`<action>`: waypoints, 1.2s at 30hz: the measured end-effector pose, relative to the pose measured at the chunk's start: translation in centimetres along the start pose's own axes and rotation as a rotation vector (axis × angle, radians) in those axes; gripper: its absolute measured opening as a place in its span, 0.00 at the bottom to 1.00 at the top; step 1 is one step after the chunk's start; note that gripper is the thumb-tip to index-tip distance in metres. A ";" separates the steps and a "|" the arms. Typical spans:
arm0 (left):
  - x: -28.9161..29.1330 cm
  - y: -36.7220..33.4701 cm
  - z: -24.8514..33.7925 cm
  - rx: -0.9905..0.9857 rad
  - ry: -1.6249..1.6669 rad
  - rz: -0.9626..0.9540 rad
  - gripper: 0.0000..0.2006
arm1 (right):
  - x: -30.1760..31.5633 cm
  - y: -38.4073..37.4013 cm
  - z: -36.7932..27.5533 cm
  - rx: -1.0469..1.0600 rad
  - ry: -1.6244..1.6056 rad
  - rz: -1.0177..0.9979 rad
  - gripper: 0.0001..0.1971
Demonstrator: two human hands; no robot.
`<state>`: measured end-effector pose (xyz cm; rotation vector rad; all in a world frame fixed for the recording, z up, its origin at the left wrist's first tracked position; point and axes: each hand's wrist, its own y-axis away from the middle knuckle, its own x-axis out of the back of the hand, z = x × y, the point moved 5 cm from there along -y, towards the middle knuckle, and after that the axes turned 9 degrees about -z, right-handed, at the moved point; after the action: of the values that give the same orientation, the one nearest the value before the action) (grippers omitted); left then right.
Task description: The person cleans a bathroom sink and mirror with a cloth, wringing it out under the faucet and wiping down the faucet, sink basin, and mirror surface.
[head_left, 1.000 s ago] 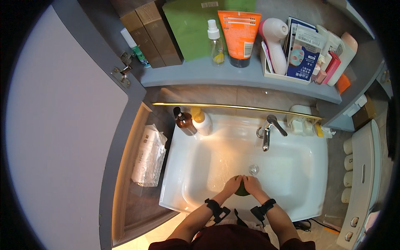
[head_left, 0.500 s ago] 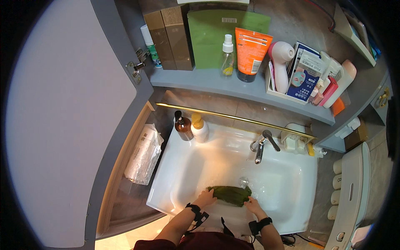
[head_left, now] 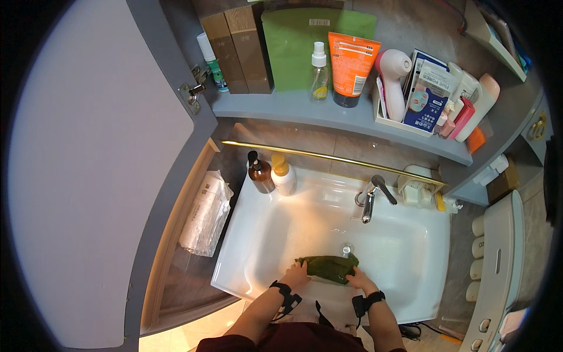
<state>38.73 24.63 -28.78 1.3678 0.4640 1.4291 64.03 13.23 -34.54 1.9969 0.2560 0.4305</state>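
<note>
Since a second ago the hands have moved apart, and the green cloth (head_left: 331,268) that was bunched under them now stretches out sideways. We see the left hand (head_left: 295,277) with its fingers (head_left: 302,267) pinching one end and the right hand (head_left: 362,280) pinching the other — a grip at both ends probably keeps it from folding back on itself. It is over the near part of the sink (head_left: 404,240), just short of the drain (head_left: 346,250), likely so that drips fall inside; we cannot tell whether it touches the basin. The tap (head_left: 368,205) stands beyond it. We take the brown bottle (head_left: 260,174) and white bottle (head_left: 285,179) to be tucked at the far left corner — within reach, yet clear of both arms.
</note>
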 end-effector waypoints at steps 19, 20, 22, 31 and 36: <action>-0.5 -1.7 -1.0 0.019 0.046 -0.104 0.43 | -0.3 0.9 -1.1 0.020 0.072 0.066 0.41; -0.5 -1.7 -0.8 0.021 0.039 -0.102 0.43 | -0.2 0.6 -0.8 0.020 0.097 0.078 0.40; -0.4 -1.8 -0.6 0.009 0.053 -0.105 0.43 | 0.1 0.0 -0.6 0.060 0.219 0.140 0.40; 0.7 -2.4 -3.6 -0.023 0.299 0.143 0.44 | 4.4 3.8 -4.6 -0.124 -0.276 0.191 0.38; 0.0 -3.1 -0.7 0.031 0.733 -0.048 0.44 | -2.4 -1.2 -5.3 -0.036 0.043 0.366 0.43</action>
<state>39.35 26.06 -31.60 0.8066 0.9801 1.8674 59.69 17.24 -33.93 2.0027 -0.0934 0.7046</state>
